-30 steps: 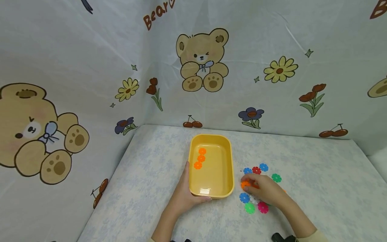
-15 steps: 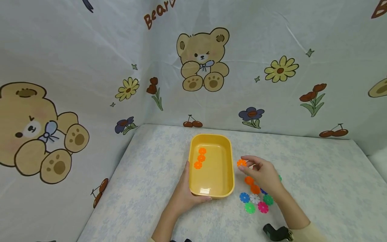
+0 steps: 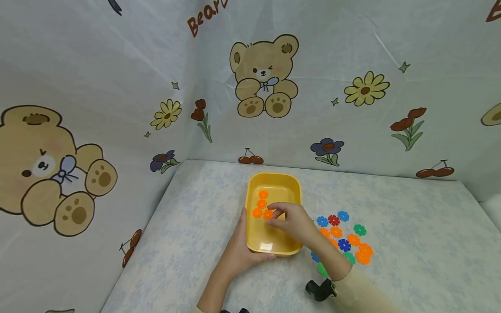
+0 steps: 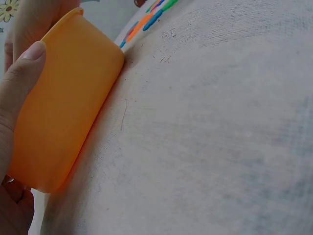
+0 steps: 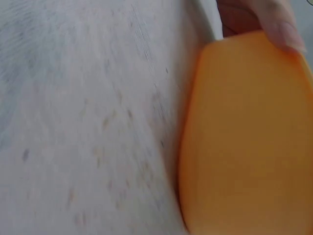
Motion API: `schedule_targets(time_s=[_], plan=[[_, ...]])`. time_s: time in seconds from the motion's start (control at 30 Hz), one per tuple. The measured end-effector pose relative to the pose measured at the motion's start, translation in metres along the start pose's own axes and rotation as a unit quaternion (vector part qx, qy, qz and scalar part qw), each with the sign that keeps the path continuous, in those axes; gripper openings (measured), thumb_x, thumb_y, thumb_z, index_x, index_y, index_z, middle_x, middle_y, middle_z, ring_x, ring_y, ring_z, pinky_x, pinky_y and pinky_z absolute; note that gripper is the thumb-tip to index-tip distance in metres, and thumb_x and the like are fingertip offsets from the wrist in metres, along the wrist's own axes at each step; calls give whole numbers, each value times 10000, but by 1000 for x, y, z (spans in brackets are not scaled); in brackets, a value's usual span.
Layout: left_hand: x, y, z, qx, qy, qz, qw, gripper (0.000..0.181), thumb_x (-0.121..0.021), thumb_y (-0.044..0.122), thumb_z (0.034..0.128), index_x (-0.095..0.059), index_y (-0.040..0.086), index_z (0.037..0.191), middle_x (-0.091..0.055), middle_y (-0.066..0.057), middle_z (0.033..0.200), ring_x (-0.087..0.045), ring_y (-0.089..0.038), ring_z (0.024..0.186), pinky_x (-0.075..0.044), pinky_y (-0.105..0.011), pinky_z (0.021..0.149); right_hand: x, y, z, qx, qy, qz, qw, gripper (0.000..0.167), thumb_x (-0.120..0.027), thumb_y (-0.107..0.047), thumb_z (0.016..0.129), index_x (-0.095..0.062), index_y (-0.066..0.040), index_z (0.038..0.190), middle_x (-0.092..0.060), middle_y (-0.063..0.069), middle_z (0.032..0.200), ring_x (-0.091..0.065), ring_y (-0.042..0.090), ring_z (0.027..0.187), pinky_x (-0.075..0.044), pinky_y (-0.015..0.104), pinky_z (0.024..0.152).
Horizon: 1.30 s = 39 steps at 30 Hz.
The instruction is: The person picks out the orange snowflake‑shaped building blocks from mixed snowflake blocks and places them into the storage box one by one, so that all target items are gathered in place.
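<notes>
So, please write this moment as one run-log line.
left hand: grips tray | right hand: pinches orange piece over tray | inside: three orange pieces | table: coloured pieces

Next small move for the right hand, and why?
Probably ease the right hand open and release the orange disc: it sits between thumb and fingertip over the yellow tray, beside three matching discs, and the left hand grips the tray's near corner.
</notes>
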State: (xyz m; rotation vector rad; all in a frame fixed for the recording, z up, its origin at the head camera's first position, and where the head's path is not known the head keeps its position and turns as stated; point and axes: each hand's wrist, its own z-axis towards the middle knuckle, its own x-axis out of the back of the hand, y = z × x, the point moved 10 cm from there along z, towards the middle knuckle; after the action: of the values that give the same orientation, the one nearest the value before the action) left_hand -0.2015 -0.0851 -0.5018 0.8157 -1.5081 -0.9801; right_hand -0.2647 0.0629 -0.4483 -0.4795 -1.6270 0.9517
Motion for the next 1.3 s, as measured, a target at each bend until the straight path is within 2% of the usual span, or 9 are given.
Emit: schedule_targets(time_s=[0.23,0.43,0.7,0.9,1.03,1.17,1.3], plan=[[0,-2,0,93,22,63,9999,1389,-883,614,595,118,452,1543,-52,58,1671,-206,-223,1518,-258,-547,1194,-38,-8,12,385,-284,-864,9951,263,-828,-228,806,-751,-116,1031,-626,-109,735,-539,76,680,-482,233,685],[0,-2,1,104,9,35,9999,1396,-885,617,589,117,447,1546,-47,75,1669,-208,-191,1515,-251,-516,1205,-48,-8,16,504,-195,-1479,9875,237,-834,-272,795,-747,-108,942,-600,-93,711,-509,80,637,-447,239,630],[2,-2,1,73,59,65,9999,1403,-889,615,585,113,437,1550,-52,60,1670,-214,-195,1511,-252,-513,1204,-49,-10,18,492,-35,-1821,9821,242,-847,-312,778,-677,-146,739,-535,-60,632,-443,114,574,-357,246,559],[2,-3,1,77,63,99,9999,1399,-886,618,589,111,432,1553,-53,57,1671,-211,-201,1514,-255,-516,1202,-51,-7,18,428,-56,-1922,9804,208,-835,-301,795,-719,-130,815,-527,-71,641,-440,110,575,-339,237,549],[1,-3,1,48,69,91,9999,1396,-885,621,588,109,439,1550,-58,68,1669,-216,-192,1511,-260,-513,1200,-50,-10,16,512,-54,-1846,9815,203,-832,-291,799,-692,-144,785,-451,-71,582,-402,104,530,-296,233,516],[1,-4,1,58,70,99,9999,1390,-883,623,591,106,441,1550,-63,60,1669,-204,-204,1517,-255,-527,1199,-42,-19,12,714,117,-1762,9817,220,-818,-304,814,-747,-126,921,-527,-105,624,-462,70,565,-410,229,566],[1,-4,0,55,71,114,9999,1390,-881,621,596,109,433,1553,-67,46,1671,-197,-224,1520,-255,-546,1194,-23,-28,3,620,347,-1532,9856,329,-800,-343,831,-749,-118,1066,-610,-121,718,-504,60,638,-480,237,655]])
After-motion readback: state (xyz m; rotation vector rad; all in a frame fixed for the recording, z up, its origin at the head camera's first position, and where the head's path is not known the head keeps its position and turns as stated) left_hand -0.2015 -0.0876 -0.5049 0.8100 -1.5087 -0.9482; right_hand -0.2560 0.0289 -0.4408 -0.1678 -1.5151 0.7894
